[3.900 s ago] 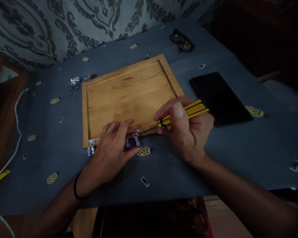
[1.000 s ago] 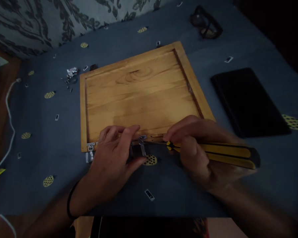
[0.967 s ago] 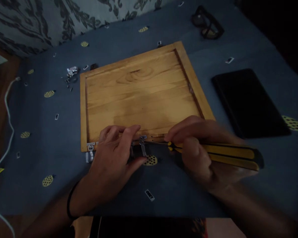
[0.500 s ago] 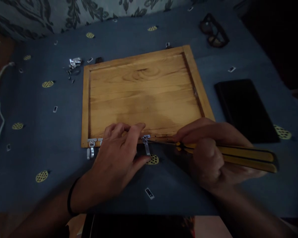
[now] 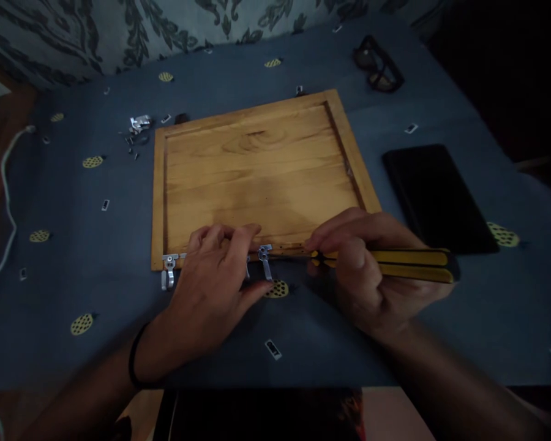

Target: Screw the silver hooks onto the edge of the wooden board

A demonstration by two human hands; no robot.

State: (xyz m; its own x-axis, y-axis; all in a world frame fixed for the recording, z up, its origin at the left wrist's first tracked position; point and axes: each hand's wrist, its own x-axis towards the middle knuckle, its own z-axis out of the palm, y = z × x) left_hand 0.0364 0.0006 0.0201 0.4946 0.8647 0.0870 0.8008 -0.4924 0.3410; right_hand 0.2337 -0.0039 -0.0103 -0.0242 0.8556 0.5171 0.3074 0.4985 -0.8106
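Note:
A framed wooden board [image 5: 257, 165] lies flat on the cloth, its near edge lined with small metal hooks. One metal hook [image 5: 169, 269] shows left of my left hand, and another metal hook [image 5: 265, 260] is just right of it. My left hand [image 5: 213, 282] rests over the near edge, fingers stretched onto the wood, the thumb by the lower end of the right-hand hook. Whatever lies under the palm is hidden. My right hand [image 5: 371, 269] is closed round a yellow-and-black screwdriver [image 5: 408, 264], whose shaft points left towards that hook. Whether the tip touches it, I cannot tell.
Loose metal parts [image 5: 140, 125] lie beyond the board's left corner. Black-framed glasses [image 5: 379, 64] are at the back right, and a dark flat case [image 5: 441, 199] lies right of the board. A white cable [image 5: 7, 196] runs down the left side. Behind is a patterned wall [image 5: 183, 30].
The view has shifted slightly. My right hand has turned the screwdriver, and its handle end now sits higher and further left. My left hand keeps its place on the board.

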